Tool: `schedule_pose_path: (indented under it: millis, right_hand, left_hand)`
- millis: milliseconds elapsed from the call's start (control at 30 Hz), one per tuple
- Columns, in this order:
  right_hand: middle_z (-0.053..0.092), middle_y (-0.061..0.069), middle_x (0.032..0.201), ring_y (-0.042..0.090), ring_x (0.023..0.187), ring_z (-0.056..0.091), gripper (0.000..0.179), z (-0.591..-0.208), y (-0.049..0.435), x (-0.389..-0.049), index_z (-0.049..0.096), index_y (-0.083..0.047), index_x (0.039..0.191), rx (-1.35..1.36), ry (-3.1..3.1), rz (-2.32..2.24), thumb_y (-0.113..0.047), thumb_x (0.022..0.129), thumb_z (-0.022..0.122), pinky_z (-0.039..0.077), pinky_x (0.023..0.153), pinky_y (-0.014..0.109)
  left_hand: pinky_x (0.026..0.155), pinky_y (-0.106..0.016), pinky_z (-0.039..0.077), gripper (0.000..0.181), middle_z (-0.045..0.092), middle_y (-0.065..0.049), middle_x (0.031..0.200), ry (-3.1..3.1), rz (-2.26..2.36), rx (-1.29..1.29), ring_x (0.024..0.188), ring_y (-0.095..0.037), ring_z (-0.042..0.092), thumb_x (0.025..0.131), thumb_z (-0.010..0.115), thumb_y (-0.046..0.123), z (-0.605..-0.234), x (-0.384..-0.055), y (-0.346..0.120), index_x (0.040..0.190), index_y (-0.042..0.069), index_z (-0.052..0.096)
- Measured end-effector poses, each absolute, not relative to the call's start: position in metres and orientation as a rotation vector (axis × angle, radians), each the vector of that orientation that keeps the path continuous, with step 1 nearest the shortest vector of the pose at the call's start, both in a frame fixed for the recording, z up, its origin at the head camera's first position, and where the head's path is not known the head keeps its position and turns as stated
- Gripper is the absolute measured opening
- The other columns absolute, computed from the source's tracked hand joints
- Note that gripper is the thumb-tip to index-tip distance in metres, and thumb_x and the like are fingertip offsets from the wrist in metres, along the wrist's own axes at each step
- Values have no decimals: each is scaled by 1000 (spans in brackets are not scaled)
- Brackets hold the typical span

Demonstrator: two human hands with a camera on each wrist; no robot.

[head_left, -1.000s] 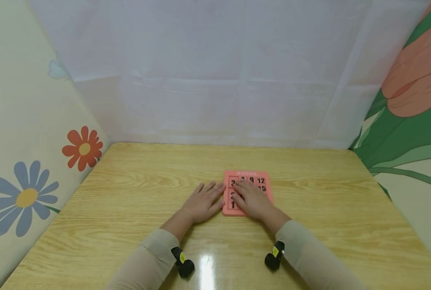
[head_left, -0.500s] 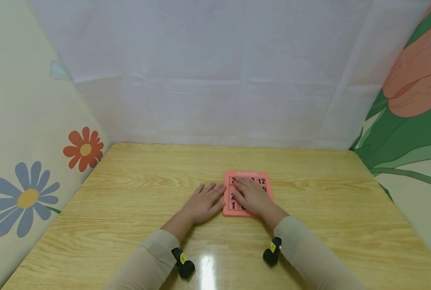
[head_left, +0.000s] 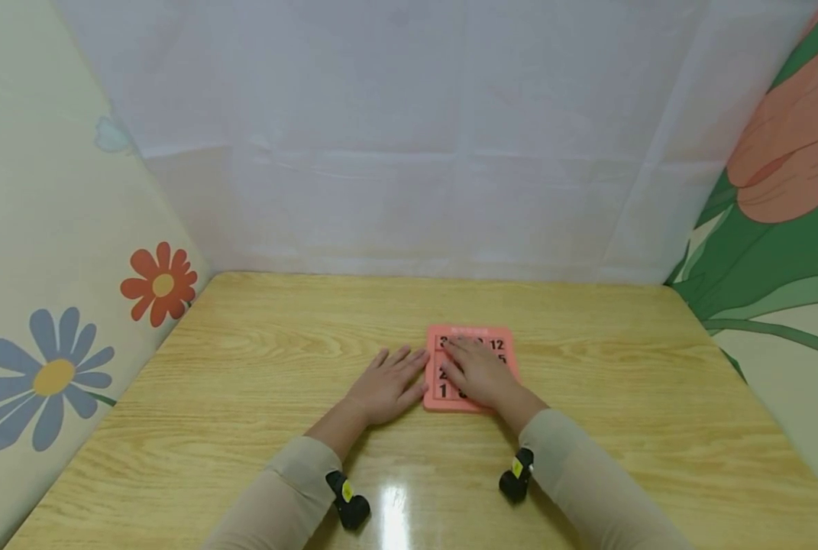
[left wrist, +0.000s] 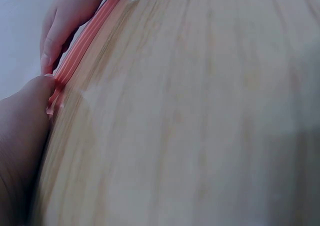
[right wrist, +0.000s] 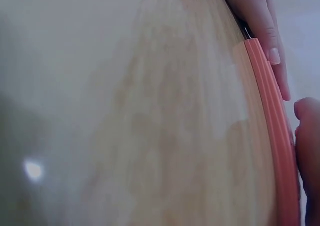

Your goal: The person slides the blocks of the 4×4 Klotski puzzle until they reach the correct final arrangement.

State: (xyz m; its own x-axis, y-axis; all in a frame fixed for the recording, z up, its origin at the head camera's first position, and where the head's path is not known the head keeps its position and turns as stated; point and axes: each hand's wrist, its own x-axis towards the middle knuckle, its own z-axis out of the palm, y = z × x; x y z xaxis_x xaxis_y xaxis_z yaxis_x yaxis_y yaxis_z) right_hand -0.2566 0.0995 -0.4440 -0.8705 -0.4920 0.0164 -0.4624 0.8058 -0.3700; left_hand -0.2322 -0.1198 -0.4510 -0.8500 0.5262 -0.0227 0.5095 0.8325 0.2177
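A pink number slide puzzle (head_left: 484, 331) lies flat on the table in the head view, with black-numbered tiles in its frame. My left hand (head_left: 383, 388) rests flat at its left, straight fingers touching the frame's left edge. Over the tiles lies my right hand (head_left: 483, 374), fingers extended, fingertips near the top row. Visible numbers include 3, 12, 2 and 1; the hand covers most middle tiles. A gap shows between 3 and 2 in the left column. Both wrist views catch the puzzle's ridged side edge (left wrist: 87, 41), with the left thumb (left wrist: 40, 88) against it.
The wood-grain table (head_left: 257, 344) extends around the puzzle. A white cloth (head_left: 409, 153) hangs behind it. Flower-patterned panels flank it at left (head_left: 51, 229) and right (head_left: 780, 252). Each sleeve cuff carries a small black wrist camera (head_left: 515, 477).
The 3 tile has slid up the left column, away from me, into line with the top row. My right hand has shifted slightly; my left hand stays in place.
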Motion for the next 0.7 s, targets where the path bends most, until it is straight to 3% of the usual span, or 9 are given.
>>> schedule_pose_path:
  millis: [700]
  right_hand:
    - [40, 9, 156, 29, 146, 34, 51, -450, 111, -224, 45, -9, 147, -940, 2910, -632, -37, 104, 42, 27, 121, 47]
  left_hand:
    - [125, -52, 10, 61, 28, 0, 162, 2936, 333, 822, 152, -27, 19, 104, 33, 48, -454, -233, -120, 156, 17, 27]
